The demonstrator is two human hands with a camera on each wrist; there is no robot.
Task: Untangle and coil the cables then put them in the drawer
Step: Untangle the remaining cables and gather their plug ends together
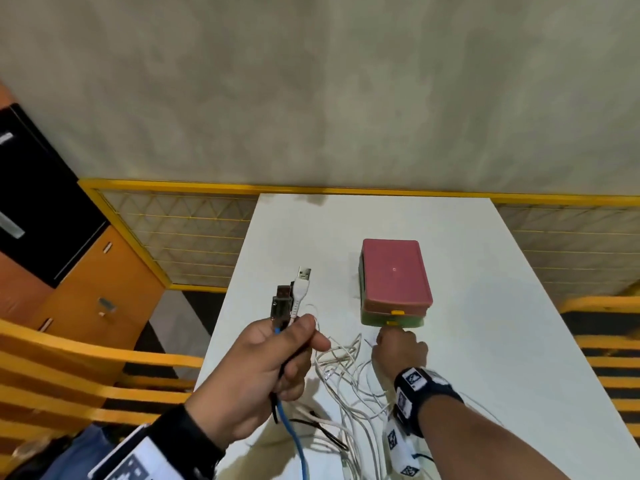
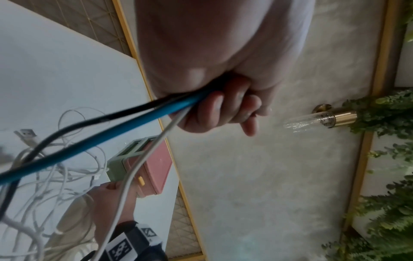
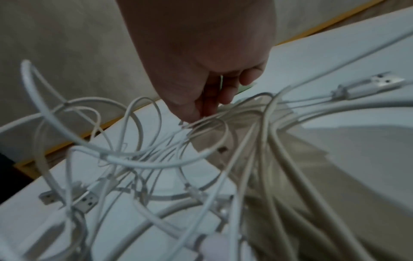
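Light was soft and even in the head view, which stayed fairly sharp; the white table took only faint shadows, and lines bent at the frame's edges. In the left wrist view the palm sat close, blurred and washed out, and the blue cable smeared. The right wrist view was dimmer and greyer, with its white cables soft and unfocused.

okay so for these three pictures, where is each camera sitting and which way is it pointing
Head: on the head, looking forward and down at the white table; both hands show.
Left wrist: under the left hand, which grips black, blue and white cables.
Right wrist: behind the right hand, facing the tangle of white cables.
Shared: head and left wrist both show the pink-and-green drawer box.
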